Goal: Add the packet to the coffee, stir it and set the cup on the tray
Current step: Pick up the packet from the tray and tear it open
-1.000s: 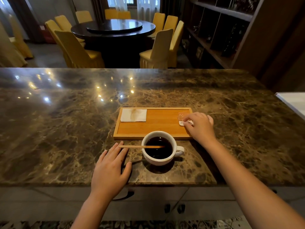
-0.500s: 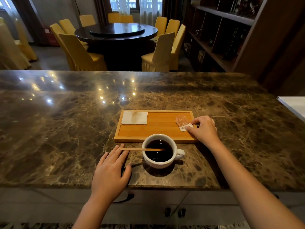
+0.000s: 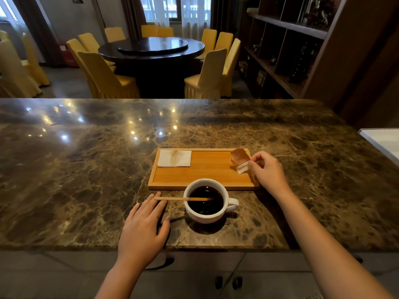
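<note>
A white cup of black coffee stands on the marble counter, just in front of the wooden tray. A wooden stir stick lies across the cup's rim, its left end jutting out. My right hand pinches a small brown and white packet by its lower corner, lifted above the tray's right end. My left hand rests flat on the counter left of the cup, fingers spread, fingertips just under the stick's free end.
A folded white napkin lies in the tray's far left corner. The marble counter stretches wide to the left and back. A white surface sits at the right edge. Beyond are yellow chairs, a round table and shelves.
My right hand has pinched the packet and raised it off the tray's right end, tilting it up. The left hand, cup and stick stay where they were.
</note>
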A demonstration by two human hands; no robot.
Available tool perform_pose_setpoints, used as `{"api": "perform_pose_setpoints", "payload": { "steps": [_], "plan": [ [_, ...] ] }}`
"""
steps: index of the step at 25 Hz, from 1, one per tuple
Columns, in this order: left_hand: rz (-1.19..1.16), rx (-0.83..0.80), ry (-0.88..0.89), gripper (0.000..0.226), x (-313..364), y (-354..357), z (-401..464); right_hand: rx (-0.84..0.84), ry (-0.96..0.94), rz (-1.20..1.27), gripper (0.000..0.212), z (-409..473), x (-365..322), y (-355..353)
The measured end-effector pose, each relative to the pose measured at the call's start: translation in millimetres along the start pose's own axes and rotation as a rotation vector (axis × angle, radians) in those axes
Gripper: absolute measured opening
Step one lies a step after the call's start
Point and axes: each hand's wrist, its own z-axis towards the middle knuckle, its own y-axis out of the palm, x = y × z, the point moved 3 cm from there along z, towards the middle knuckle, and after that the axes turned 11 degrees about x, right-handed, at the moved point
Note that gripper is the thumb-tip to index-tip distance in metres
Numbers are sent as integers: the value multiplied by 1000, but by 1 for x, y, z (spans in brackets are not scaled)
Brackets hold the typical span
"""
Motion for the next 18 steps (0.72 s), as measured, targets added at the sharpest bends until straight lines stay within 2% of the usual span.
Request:
{"api": "perform_pose_setpoints", "payload": {
  "steps": [3, 5, 7, 12, 15, 18],
  "plan": [
    [2, -4, 1, 49, 0, 1, 0, -20, 252, 365, 2, -7, -4, -7],
    [1, -3, -1, 49, -1, 1, 0, -13, 371, 526, 11, -12, -5, -9],
    [4, -6, -1, 51, 0, 1, 0, -31, 447, 665, 16, -16, -6, -10],
    [0, -7, 2, 51, 0, 0, 1, -13, 592, 997, 9, -29, -14, -12],
    [3, -3, 10, 50, 1, -1, 1, -45, 558, 1026, 10, -37, -24, -15],
    [11, -6, 9, 50, 0, -1, 1, -115, 371, 874, 10, -45, -37, -18]
  ]
}}
